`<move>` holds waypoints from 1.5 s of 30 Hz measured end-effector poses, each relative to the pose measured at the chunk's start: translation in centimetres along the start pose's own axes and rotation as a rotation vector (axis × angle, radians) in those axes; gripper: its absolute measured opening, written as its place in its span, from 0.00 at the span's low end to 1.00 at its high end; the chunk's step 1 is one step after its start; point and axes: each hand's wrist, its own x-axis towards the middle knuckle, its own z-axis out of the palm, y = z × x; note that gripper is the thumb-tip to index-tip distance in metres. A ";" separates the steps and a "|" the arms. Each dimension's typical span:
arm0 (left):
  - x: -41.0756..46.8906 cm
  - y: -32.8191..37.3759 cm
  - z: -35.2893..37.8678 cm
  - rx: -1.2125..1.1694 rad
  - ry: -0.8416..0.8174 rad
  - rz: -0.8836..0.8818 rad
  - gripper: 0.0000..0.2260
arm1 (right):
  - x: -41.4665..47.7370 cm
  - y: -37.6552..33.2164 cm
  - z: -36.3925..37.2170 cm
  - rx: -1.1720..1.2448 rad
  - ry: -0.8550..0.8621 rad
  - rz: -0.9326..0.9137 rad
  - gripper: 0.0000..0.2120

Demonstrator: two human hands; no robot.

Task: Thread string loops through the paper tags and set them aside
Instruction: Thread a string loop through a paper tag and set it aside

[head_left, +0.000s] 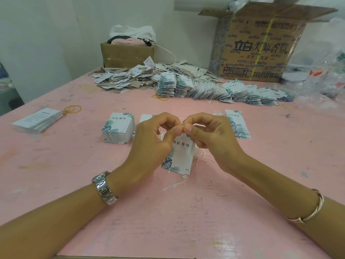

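While fingertips met, left hand point(155, 139) and right hand point(211, 139) both pinched a string loop point(182, 126) at the top of a paper tag point(179, 156) over the table point(74, 165). Risk: a slackened pinch could slip the loop; spare strings point(201, 157) beneath could snag.

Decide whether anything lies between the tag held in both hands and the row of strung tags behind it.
Nothing visible blocks it. The left hand and right hand pinch the tag at its top; bare table runs to the row of strung tags. Flat tag stacks lie off to the sides.
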 end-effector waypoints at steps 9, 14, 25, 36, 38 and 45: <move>0.4 0.0 0.2 -0.022 -0.013 0.002 0.04 | 0.5 -0.3 -0.5 0.045 0.024 0.038 0.02; 0.5 0.0 0.1 -0.034 -0.015 0.034 0.00 | 0.7 -0.4 -1.1 0.036 0.038 0.047 0.07; 1.6 -0.5 -0.7 -0.235 0.103 0.003 0.02 | 0.9 0.4 -1.1 -0.187 0.084 0.083 0.22; 3.0 -0.8 -1.6 -0.438 0.327 -0.153 0.05 | 0.0 1.0 0.2 -0.279 -0.085 0.012 0.26; 3.2 -0.9 -1.9 -0.501 0.340 -0.176 0.05 | 0.0 0.8 -0.1 -0.305 -0.077 -0.017 0.23; 3.8 -1.5 -2.3 -0.608 0.392 -0.304 0.05 | 0.1 0.6 -0.4 -0.180 -0.145 -0.005 0.17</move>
